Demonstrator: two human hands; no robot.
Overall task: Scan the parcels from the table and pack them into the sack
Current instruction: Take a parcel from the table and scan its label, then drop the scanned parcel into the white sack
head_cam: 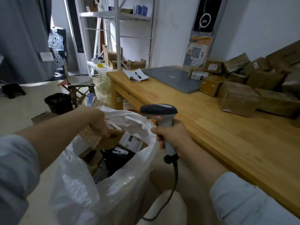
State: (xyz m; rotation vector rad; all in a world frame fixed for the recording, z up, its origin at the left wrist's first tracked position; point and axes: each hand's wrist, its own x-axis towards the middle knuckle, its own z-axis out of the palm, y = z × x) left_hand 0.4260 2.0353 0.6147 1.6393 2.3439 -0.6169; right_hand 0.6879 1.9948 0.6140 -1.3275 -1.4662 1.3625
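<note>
The left hand (97, 120) curls its fingers over the top of a small brown cardboard parcel (97, 138), glossy with tape. It holds the parcel in the mouth of the crinkled, translucent white plastic sack (78, 184). Below that hand, inside the sack, lie flat boxes with white printed labels (132, 142) and a soft black mailer bag (116, 157). The right hand (172, 138), just beside the sack's rim, wraps round the grey plastic handle of a barcode scanner (159, 110) with a dark rounded head. Its black cable (176, 176) droops under the wrist. Beyond the right hand, on the smooth pale wooden table (211, 135), taped brown boxes (240, 98) are heaped beside a flat grey mat (172, 78).
</note>
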